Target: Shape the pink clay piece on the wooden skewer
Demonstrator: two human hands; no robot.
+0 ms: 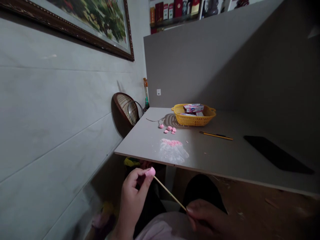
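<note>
My left hand [132, 196] pinches a pink clay lump [150, 172] at the tip of a thin wooden stick [170, 193]. My right hand [205, 216] grips the stick's lower end between its fingers. Both hands are below the near edge of a grey tabletop [225, 156]. Several small pink clay pieces [170, 130] lie on the table, beyond a pink smear on a whitish powdery patch [172, 150]. A yellow-and-black pencil or slim knife [216, 135] lies to their right.
A yellow plastic basket [193, 120] holding boxes stands at the table's back. A black slab [277, 155] lies at the right. A thin grey wire [153, 120] lies near the basket. A panelled wall [55, 116] runs along the left, with a round woven object [125, 108] against it.
</note>
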